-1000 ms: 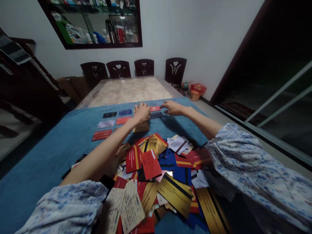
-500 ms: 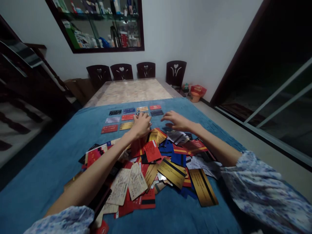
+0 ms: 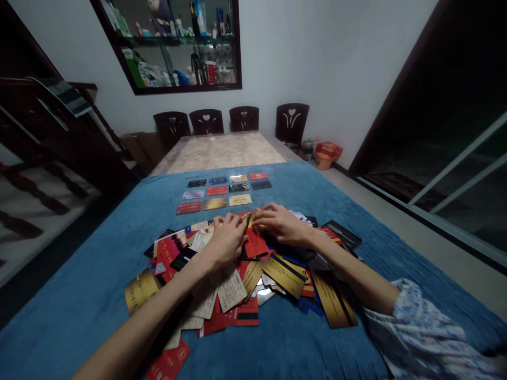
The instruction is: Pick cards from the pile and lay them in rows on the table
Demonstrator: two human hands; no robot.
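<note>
My left hand (image 3: 227, 240) and right hand (image 3: 283, 224) lie half-curled on one card pile (image 3: 285, 272) on the bench (image 3: 99, 253); grip, I cannot tell; eleven laid-out cards (image 3: 216, 190) beyond in three rows; four chairs (image 3: 244, 117).

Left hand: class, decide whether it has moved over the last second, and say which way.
Yes. The left hand has drawn back toward the person: earlier over the neat rows of cards, it now rests on the loose pile.
</note>
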